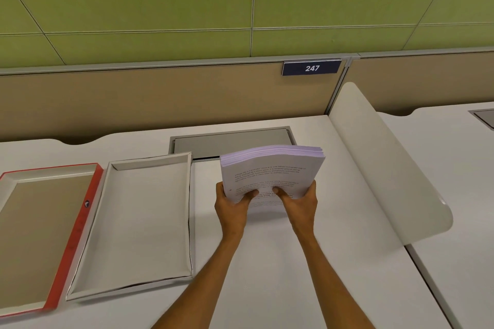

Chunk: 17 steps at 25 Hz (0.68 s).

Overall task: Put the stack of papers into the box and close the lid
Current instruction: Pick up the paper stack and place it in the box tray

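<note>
Nearest to us, both forearms reach forward over the pale surface (267, 262), and our hands close on the near edge of the stack of papers (270, 171). The left hand (232, 205) grips the near-left corner with its thumb pressed on the top sheet; the right hand (300, 201) does the same at the near-right, fingers curled underneath. The stack is lifted and tilted — its far edge rides higher than the near one, and it appears clear of the surface, well to the right of the box.

We judge the stack fairly heavy for its size and floppy across its width: the middle already bows upward between our grips, and the loose sheets could fan or slide if the tilt grows. Holding both near corners works for a short carry, though shifting one hand toward the far edge would steady it (a flatter carry keeps the sheets squared).

To the left sits the open box (139, 222), white-walled and empty, its right wall just beside our left wrist. Beyond it, further left, the red-edged lid (77, 222) lies upturned — touching or nearly touching the box. Farther back we see a grey recessed flap (232, 140) in the surface, then a partition bearing a number plate (312, 68).
</note>
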Each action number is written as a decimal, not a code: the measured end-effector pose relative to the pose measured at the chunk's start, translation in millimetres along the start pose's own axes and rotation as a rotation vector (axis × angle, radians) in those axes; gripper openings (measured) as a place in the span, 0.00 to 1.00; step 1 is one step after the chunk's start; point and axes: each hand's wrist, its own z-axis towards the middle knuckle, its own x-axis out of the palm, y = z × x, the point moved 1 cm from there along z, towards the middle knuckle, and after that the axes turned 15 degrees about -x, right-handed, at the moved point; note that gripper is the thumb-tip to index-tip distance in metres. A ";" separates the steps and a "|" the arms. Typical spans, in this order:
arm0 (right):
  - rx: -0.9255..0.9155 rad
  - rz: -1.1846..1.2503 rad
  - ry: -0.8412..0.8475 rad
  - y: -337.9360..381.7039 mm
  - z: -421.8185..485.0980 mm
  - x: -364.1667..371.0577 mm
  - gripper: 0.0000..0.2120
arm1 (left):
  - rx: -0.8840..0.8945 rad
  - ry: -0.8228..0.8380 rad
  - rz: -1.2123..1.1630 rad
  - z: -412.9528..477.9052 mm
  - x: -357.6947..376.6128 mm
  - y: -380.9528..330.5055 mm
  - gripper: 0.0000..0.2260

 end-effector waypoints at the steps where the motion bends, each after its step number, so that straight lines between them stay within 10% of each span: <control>1: 0.004 0.006 -0.021 -0.4 -1.2 2.3 0.36 | -0.002 -0.013 -0.014 -1.1 2.4 0.5 0.27; 17: 0.209 -0.464 0.210 28.1 23.7 19.9 0.30 | -0.224 -0.136 0.432 24.2 -14.8 -32.0 0.24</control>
